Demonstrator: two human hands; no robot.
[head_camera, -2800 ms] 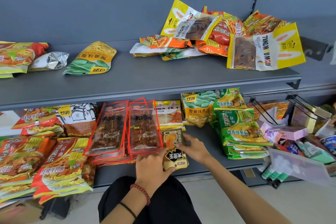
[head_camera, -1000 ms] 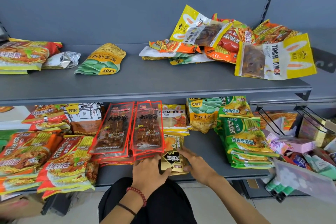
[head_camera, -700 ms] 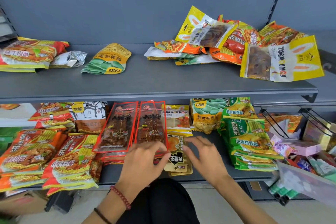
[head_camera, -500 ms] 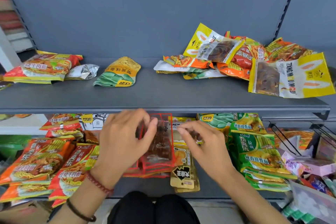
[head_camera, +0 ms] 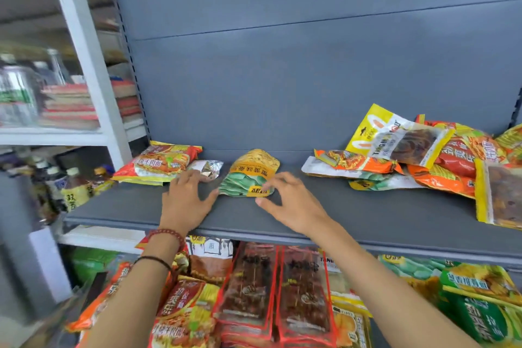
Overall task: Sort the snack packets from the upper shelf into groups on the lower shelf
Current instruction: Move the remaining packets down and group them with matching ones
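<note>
On the grey upper shelf point(head_camera: 367, 212) lies a green-and-yellow snack packet point(head_camera: 248, 175). My right hand point(head_camera: 291, 203) reaches its near right corner, with forefinger above and thumb below, still apart. My left hand point(head_camera: 185, 200) rests spread on the shelf to the packet's left, fingertips at a small silver packet point(head_camera: 207, 168). A red noodle packet point(head_camera: 161, 162) lies further left. A mixed pile with a yellow window packet point(head_camera: 395, 144) fills the shelf's right end. Below, the lower shelf holds groups: red strip packets point(head_camera: 248, 285), orange noodle packets point(head_camera: 180, 308), green packets point(head_camera: 474, 299).
A white rack point(head_camera: 93, 79) stands to the left with jars point(head_camera: 17, 93) and bottles point(head_camera: 70, 189) on its shelves. The grey back panel point(head_camera: 282, 79) rises behind the upper shelf. Bare shelf surface lies between the green-and-yellow packet and the pile on the right.
Both hands left the red strip and gold packets on the lower shelf and rose to the upper shelf, either side of the green-and-yellow packet. The view swung up and left.
</note>
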